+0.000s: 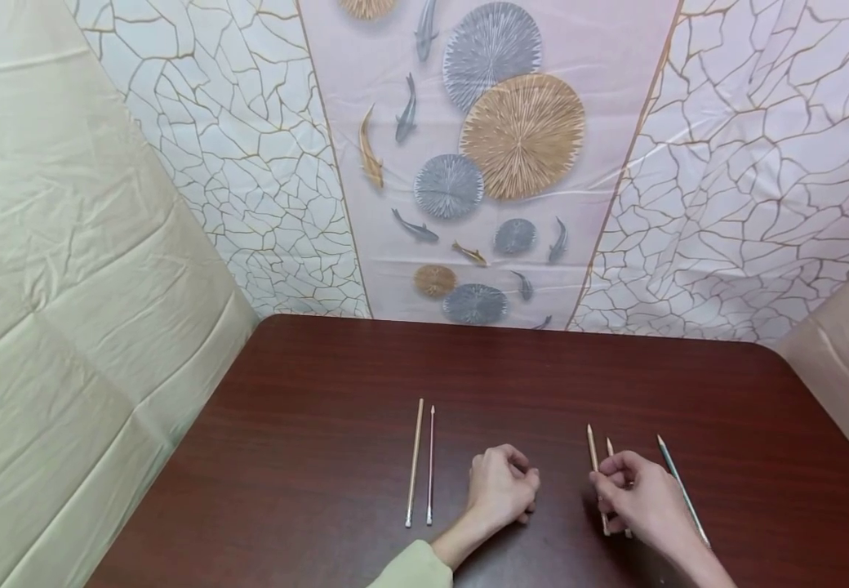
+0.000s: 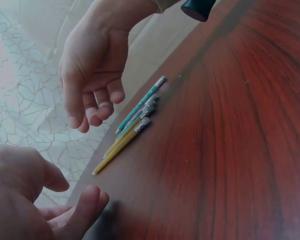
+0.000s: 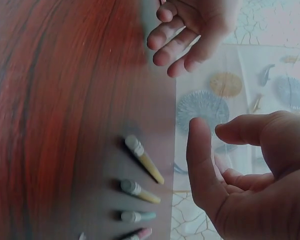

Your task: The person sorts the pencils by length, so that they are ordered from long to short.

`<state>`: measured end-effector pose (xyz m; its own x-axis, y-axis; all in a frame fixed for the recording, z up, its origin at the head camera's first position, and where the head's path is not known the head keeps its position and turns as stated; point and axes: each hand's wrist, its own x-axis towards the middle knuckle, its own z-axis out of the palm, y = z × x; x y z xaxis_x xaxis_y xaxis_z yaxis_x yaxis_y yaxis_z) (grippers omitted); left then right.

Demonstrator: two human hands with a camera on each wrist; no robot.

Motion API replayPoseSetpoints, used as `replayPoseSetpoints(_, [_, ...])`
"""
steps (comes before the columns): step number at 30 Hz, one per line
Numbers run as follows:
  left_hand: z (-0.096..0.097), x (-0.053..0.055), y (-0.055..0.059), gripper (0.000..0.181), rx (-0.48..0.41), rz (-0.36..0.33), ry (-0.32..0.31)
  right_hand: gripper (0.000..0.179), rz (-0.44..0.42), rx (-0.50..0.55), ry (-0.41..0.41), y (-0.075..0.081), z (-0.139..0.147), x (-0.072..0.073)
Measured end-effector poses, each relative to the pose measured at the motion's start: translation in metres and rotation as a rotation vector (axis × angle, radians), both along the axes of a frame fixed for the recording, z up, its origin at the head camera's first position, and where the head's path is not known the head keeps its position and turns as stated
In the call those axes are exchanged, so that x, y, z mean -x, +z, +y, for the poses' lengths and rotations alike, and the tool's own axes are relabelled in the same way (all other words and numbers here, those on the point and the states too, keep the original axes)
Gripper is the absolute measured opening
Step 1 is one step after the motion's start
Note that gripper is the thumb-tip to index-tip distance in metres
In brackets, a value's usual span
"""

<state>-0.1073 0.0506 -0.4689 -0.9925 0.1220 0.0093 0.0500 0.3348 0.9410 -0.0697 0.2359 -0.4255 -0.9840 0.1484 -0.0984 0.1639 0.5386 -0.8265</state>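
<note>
My right hand (image 1: 637, 494) hangs over pencils at the right of the table. In the head view its thumb and forefinger tips overlap a yellow pencil (image 1: 593, 447). The right wrist view shows them apart with nothing between, beside yellow pencils (image 3: 149, 165). A second pencil (image 1: 610, 447) lies partly hidden by the hand, and a teal pencil (image 1: 683, 490) slants to its right. My left hand (image 1: 504, 483), fingers loosely curled and holding nothing, is mid-table. Left of it lie a gold-coloured pencil (image 1: 415, 461) and a pink pencil (image 1: 431, 465), nearly parallel, white ends towards me.
The dark red-brown table (image 1: 307, 367) reaches back to a patterned cloth (image 1: 520, 139). A pale cloth (image 1: 64, 286) hangs along its left side. In the left wrist view, a dark cylindrical thing (image 2: 199, 8) shows at the top edge.
</note>
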Motion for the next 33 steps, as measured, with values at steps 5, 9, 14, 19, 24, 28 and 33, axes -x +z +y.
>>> replayPoseSetpoints(5, [0.005,-0.001,0.001,0.005,0.007,0.003,0.012,0.014,0.009,-0.058,-0.006,0.000,0.010,-0.001])
replayPoseSetpoints(9, [0.010,-0.001,0.002,0.006,0.004,-0.005,0.024,0.018,0.000,-0.080,-0.004,0.000,0.017,-0.003])
replayPoseSetpoints(14, [0.017,-0.001,0.003,0.007,-0.002,-0.007,0.035,0.023,0.005,-0.074,-0.014,0.001,0.024,-0.005])
replayPoseSetpoints(19, [0.022,0.000,0.002,0.009,-0.009,-0.031,0.037,0.021,0.027,-0.092,-0.030,0.001,0.034,-0.006])
replayPoseSetpoints(24, [0.027,0.000,0.003,0.010,-0.021,-0.047,0.034,0.019,0.046,-0.081,-0.042,0.000,0.043,-0.009])
replayPoseSetpoints(28, [0.032,0.000,0.004,0.012,-0.006,-0.035,0.026,0.022,0.044,-0.081,-0.050,-0.001,0.049,-0.010])
replayPoseSetpoints(33, [0.041,-0.002,0.004,0.013,0.015,-0.031,0.014,0.022,0.041,-0.072,-0.055,-0.002,0.055,-0.013])
